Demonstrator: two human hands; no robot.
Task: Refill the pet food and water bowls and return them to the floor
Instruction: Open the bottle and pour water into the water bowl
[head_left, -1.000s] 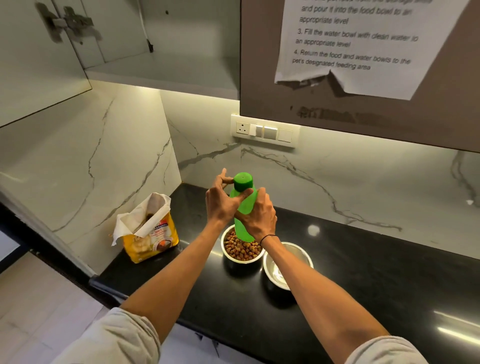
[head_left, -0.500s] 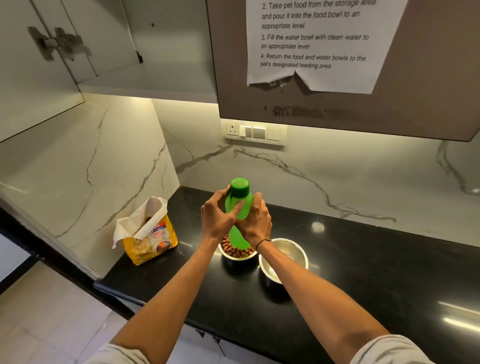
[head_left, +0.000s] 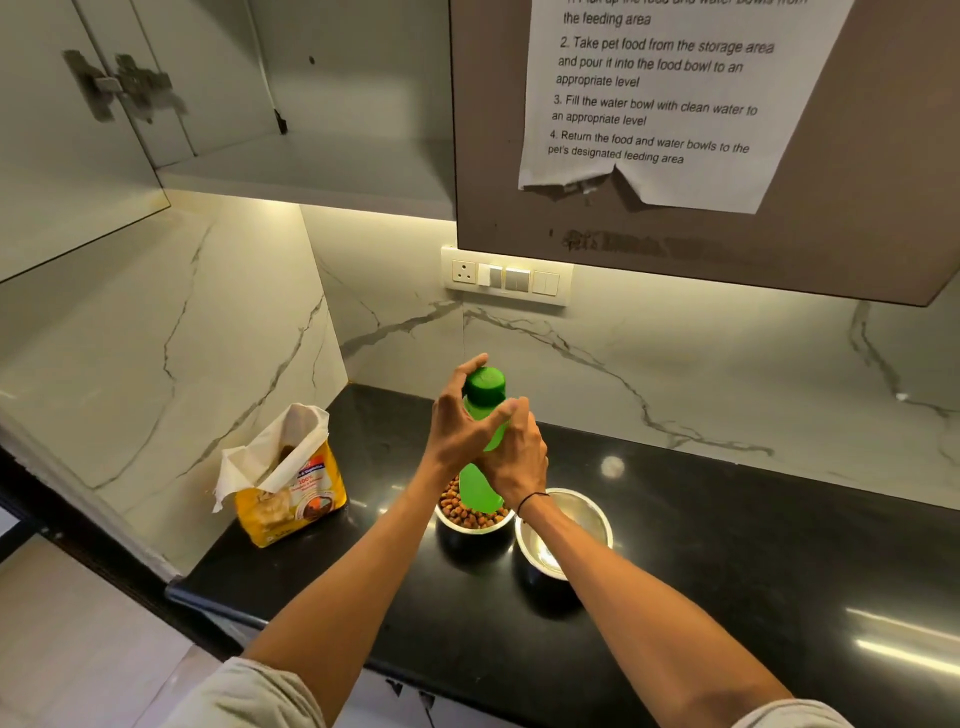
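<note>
bare forearms, light grey sleeves (head_left: 249, 696) pushed up, thin black band (head_left: 531, 499) on right wrist

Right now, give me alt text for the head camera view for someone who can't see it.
Two hands hold an upright green bottle above a black counter: the right hand grips its body, the left hand reaches to its cap. Below stand a bowl of kibble and an empty steel bowl, with an open yellow food bag to the left.
</note>
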